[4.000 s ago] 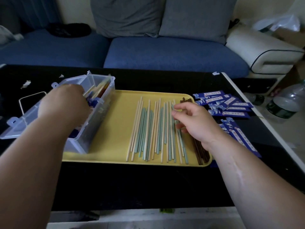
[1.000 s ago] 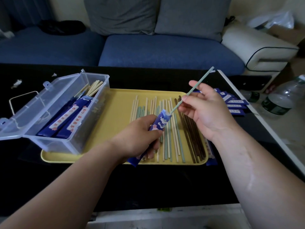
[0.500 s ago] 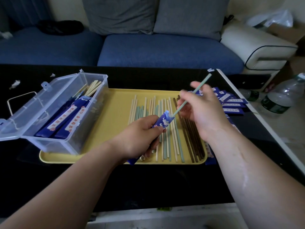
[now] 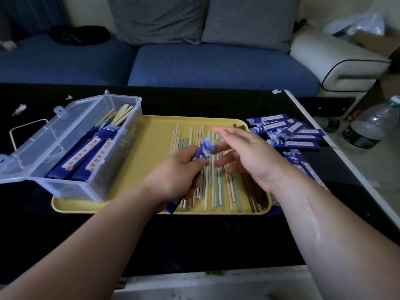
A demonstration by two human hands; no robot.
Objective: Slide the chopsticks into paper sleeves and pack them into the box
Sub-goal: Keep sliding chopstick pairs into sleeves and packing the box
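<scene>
A blue sofa point(image 4: 216, 66) backs the black table point(image 4: 194, 239); its yellow tray point(image 4: 151, 152) carries loose chopsticks point(image 4: 218, 191) and a clear box point(image 4: 121, 96) of filled sleeves point(image 4: 75, 163). The left hand point(image 4: 179, 176) grips a paper sleeve point(image 4: 204, 151) over the tray, a green chopstick point(image 4: 217, 139) nearly inside; the right hand point(image 4: 253, 156) hovers loose-fingered at its tip, holding nothing. The paper looks light and crease-prone; grip where the stiff stick backs it.

Left hand point(image 4: 179, 176) hides sleeve point(image 4: 204, 150) middle; right hand point(image 4: 249, 156) fingertips point(image 4: 218, 129) motion-blurred.
</scene>
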